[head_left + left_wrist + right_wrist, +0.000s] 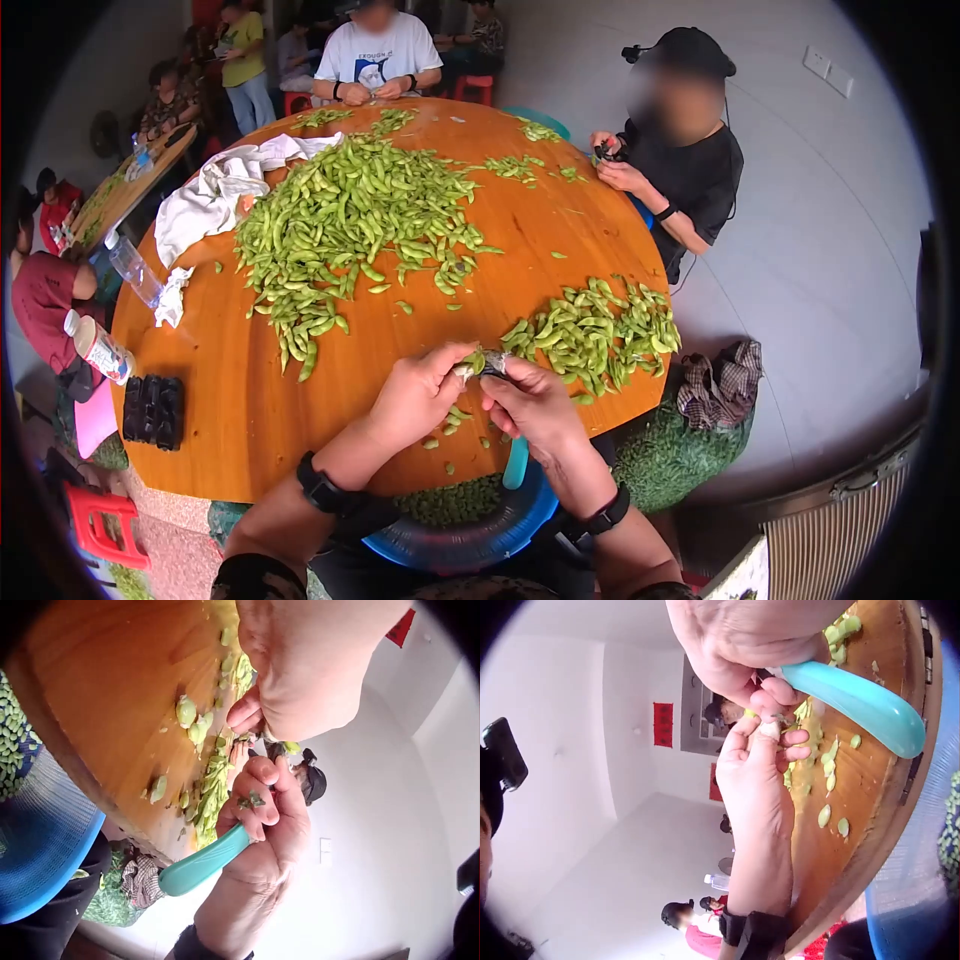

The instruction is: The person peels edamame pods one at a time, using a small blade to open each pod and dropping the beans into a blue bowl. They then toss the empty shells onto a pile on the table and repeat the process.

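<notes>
My left hand (415, 390) pinches a green soybean pod (470, 362) above the near edge of the round wooden table (230, 400). Meeting it at the fingertips, my right hand (545, 405) grips a tool by its teal handle (516, 463); its working end is hidden among the fingers. The handle (862, 705) sticks out below the right palm in the right wrist view. Whitish wrapping shows on the left thumb (768, 731). Bits of green stick to the right fingers (251, 801). A few loose pods (186, 712) lie on the wood below the hands.
A large heap of pods (350, 215) covers the table's middle; a smaller pile (600, 330) lies at right. Below the near edge sits a blue basin (460, 545) holding shelled beans. White cloth (215, 195), bottles (135, 270) and a black pack (153, 412) line the left. Other people sit around.
</notes>
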{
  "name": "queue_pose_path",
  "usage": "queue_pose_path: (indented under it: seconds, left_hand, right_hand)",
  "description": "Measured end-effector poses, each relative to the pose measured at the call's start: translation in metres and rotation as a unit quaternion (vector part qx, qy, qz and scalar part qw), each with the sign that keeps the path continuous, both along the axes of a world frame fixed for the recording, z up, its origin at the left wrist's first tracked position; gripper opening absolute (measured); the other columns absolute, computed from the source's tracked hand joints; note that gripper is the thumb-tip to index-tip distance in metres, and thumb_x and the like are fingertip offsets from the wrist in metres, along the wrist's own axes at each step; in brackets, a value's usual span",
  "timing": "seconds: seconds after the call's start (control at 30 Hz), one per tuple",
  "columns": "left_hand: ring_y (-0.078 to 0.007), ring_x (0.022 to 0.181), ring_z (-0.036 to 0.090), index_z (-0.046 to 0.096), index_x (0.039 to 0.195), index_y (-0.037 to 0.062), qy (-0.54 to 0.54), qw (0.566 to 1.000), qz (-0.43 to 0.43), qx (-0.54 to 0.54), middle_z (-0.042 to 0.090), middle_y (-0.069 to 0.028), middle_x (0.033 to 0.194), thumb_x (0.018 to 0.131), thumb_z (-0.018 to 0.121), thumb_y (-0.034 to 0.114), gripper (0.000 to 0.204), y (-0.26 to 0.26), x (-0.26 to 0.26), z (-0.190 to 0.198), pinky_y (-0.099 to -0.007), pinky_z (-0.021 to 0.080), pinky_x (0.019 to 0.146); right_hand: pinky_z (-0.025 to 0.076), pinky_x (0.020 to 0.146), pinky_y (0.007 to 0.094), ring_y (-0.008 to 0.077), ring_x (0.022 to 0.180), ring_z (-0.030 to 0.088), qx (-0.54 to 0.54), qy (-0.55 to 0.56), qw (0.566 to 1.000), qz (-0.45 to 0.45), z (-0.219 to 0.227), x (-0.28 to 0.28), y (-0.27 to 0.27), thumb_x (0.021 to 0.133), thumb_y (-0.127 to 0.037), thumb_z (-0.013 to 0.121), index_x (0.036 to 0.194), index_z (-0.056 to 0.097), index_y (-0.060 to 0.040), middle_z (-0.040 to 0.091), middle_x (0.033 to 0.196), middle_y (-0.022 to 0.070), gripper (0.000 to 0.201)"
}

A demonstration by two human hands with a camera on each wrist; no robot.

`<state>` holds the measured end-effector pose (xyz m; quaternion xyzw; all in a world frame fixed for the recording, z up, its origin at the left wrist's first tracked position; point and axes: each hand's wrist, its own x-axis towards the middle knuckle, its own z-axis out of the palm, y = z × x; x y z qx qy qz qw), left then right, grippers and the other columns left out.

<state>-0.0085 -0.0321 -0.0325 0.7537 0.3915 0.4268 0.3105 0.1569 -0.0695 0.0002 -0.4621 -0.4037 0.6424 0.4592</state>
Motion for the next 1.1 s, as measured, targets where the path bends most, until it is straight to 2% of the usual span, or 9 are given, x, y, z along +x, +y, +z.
queue_pose_path:
  seconds: [0.1,0.23,0.3,0.43,0.53,0.6,0.77,0.93,1.1]
  left_hand:
    - [-0.0208,0.07,0.064,0.053,0.114,0.0029,0.053,0.998,0.013,0.021,0.064,-0.0143,0.087,0.084,0.055,-0.002,0.03,-0.003,-0.001,0.0,-0.0305,0.051,0.063]
    - [-0.0241,0.069,0.064,0.051,0.113,0.0022,0.107,0.99,0.039,0.08,0.062,-0.0157,0.085,0.086,0.051,-0.002,0.028,-0.003,-0.001,0.002,-0.0322,0.051,0.062]
    - [-0.0424,0.075,0.061,0.05,0.112,0.0,0.091,0.992,0.042,0.077,0.061,-0.024,0.084,0.085,0.053,0.005,0.028,-0.003,-0.001,0.001,-0.0465,0.051,0.064]
    - [-0.0332,0.067,0.064,0.052,0.109,-0.0007,0.026,0.998,0.037,0.038,0.063,-0.0188,0.08,0.087,0.05,0.004,0.022,0.002,-0.001,-0.004,-0.0403,0.052,0.059]
    - [-0.0188,0.058,0.061,0.055,0.107,-0.0006,-0.096,0.987,-0.013,-0.129,0.063,-0.0118,0.079,0.091,0.045,0.003,0.019,0.008,-0.004,-0.005,-0.0306,0.049,0.052]
    - [-0.0091,0.057,0.054,0.056,0.108,0.0009,-0.288,0.894,-0.062,-0.338,0.061,-0.0072,0.08,0.094,0.041,0.005,0.021,0.014,-0.009,-0.002,-0.0225,0.043,0.048]
    - [-0.0092,0.062,0.055,0.056,0.111,0.0036,-0.316,0.859,-0.074,-0.395,0.061,-0.0072,0.085,0.091,0.041,0.0,0.025,0.012,-0.004,0.005,-0.02,0.042,0.049]
    - [-0.0098,0.073,0.059,0.052,0.114,0.0022,-0.127,0.972,-0.059,-0.191,0.062,-0.0035,0.091,0.085,0.053,-0.006,0.03,0.002,0.002,0.005,-0.0238,0.049,0.057]
    - [-0.0329,0.07,0.064,0.049,0.118,0.0036,0.032,0.999,-0.002,0.043,0.062,-0.0198,0.083,0.081,0.058,-0.001,0.038,0.005,-0.003,-0.01,-0.0406,0.05,0.059]
  right_hand:
    - [0.031,0.039,0.0168,0.0028,0.046,0.043,0.001,0.011,1.0,-0.024,-0.002,-0.006,0.001,0.091,-0.007,0.055,0.091,0.061,-0.0062,0.054,0.066,-0.0023,0.006]
    - [0.029,0.038,0.0178,0.0028,0.045,0.041,-0.014,0.031,0.999,-0.029,-0.011,-0.01,0.007,0.091,-0.006,0.054,0.09,0.06,-0.0064,0.053,0.065,-0.0026,0.006]
    - [0.028,0.037,0.0182,0.0029,0.044,0.04,-0.02,0.034,0.999,-0.029,-0.011,-0.012,0.008,0.091,-0.006,0.054,0.089,0.06,-0.0062,0.053,0.065,-0.0024,0.007]
    - [0.028,0.036,0.0187,0.0035,0.043,0.04,-0.028,0.032,0.999,-0.02,-0.01,-0.011,0.012,0.09,-0.006,0.053,0.09,0.061,-0.0059,0.053,0.064,-0.0016,0.007]
    - [0.028,0.036,0.0192,0.0041,0.043,0.04,-0.037,0.034,0.999,0.005,-0.011,-0.003,0.018,0.089,-0.006,0.054,0.093,0.062,-0.0058,0.054,0.064,-0.0011,0.008]
    - [0.028,0.036,0.0191,0.0039,0.044,0.041,-0.06,0.044,0.997,0.025,-0.006,0.002,0.02,0.089,-0.009,0.056,0.095,0.062,-0.007,0.056,0.066,-0.0004,0.009]
    - [0.032,0.037,0.0194,0.0038,0.044,0.044,-0.027,-0.025,0.999,0.023,-0.003,0.009,0.02,0.089,-0.006,0.055,0.098,0.063,-0.0044,0.056,0.066,-0.0007,0.012]
    - [0.034,0.039,0.0172,0.0024,0.048,0.047,0.043,-0.088,0.995,0.001,0.004,0.005,0.01,0.091,-0.009,0.055,0.095,0.062,-0.0056,0.057,0.067,-0.0015,0.009]
    - [0.036,0.039,0.0173,0.0038,0.049,0.051,0.024,-0.079,0.996,0.018,0.007,0.004,0.005,0.091,-0.01,0.056,0.095,0.062,-0.0046,0.062,0.072,0.0012,0.009]
